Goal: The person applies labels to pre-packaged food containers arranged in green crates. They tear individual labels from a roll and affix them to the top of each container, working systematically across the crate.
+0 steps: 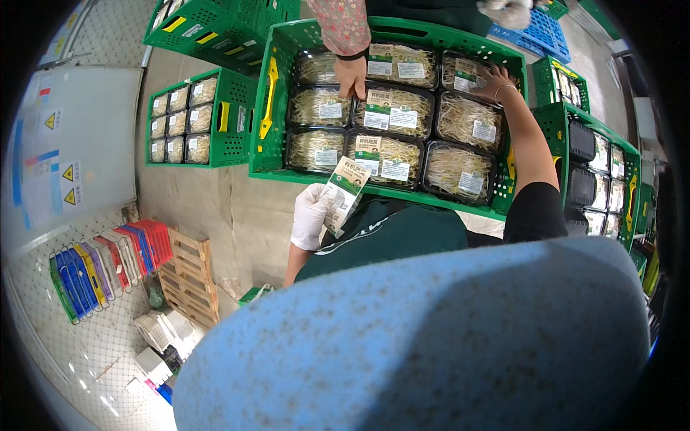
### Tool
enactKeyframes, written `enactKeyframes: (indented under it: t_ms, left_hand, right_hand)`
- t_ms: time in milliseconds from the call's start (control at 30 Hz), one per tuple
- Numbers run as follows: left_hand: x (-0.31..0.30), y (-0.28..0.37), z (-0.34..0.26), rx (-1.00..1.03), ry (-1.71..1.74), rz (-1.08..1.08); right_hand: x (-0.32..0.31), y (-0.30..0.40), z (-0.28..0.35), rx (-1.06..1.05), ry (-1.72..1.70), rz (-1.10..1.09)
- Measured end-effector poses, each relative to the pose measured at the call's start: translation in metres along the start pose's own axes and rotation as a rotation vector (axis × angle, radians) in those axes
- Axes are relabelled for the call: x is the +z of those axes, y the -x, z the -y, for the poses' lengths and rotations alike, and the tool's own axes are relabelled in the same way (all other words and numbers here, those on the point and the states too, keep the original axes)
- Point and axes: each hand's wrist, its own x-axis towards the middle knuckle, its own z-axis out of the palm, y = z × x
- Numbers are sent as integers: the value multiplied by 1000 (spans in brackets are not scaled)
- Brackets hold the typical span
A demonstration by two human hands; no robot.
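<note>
My left hand (314,210), in a white glove, holds a stack of printed green-and-white paper labels (345,196) just outside the near edge of a green plastic crate (261,168). The crate holds rows of black trays of bean sprouts under clear film. My right hand (493,83), ungloved with a bracelet at the wrist, lies with spread fingers on the label of the far right sprout tray (455,73). Trays in the middle column and the far right one bear green-and-white labels; the others in view show small white stickers, such as the near right tray (458,171).
A co-worker's hand (351,75) reaches into the crate from the far side, near the middle-row trays. Another gloved hand (506,12) is at the top. Stacked green crates (229,126) stand at left, more crates (574,116) at right. A wooden pallet (188,275) leans lower left.
</note>
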Motion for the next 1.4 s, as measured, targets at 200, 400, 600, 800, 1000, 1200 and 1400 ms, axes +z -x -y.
enactKeyframes:
  t_ms: [200,400,600,800,1000,1200,1400]
  left_hand:
    - [36,-18,-6,169,65,170]
    - [43,-26,-27,65,-567,303]
    - [70,-12,-22,261,-200,272]
    - [75,-7,-25,200,-436,332]
    - [45,-13,-6,71,-230,324]
    - [28,-6,-6,170,-256,197]
    - [-10,-9,-20,283,-129,14]
  right_hand:
    - [17,93,66,-771,-1170,-111]
    - [2,203,115,-993,-1236,-134]
    - [10,231,113,-952,-1172,-221]
    - [16,188,81,-599,-1162,-430]
    - [55,74,17,-418,-363,-530]
    - [96,66,38,-287,-234,-618]
    - [81,88,32,-192,-22,-209]
